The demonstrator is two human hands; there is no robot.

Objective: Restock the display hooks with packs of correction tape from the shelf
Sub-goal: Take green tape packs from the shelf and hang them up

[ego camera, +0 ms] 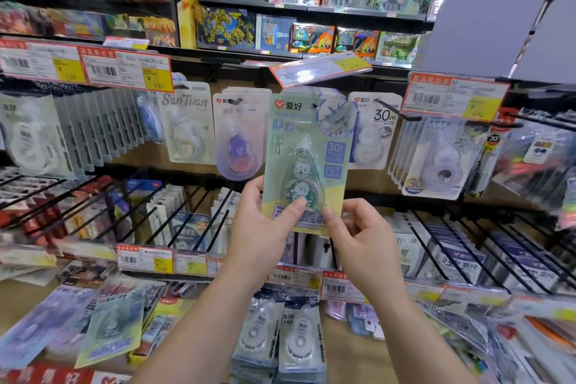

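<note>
Correction tape pack (304,162) stands upright, long side up and down, its hang hole at the top by a hook (396,111). Left hand (265,227) and right hand (361,234) pinch its bottom edge with thumbs and fingers. Packs behind it are partly hidden. More packs (280,337) lie blurry on the shelf (18,299) below.
</note>
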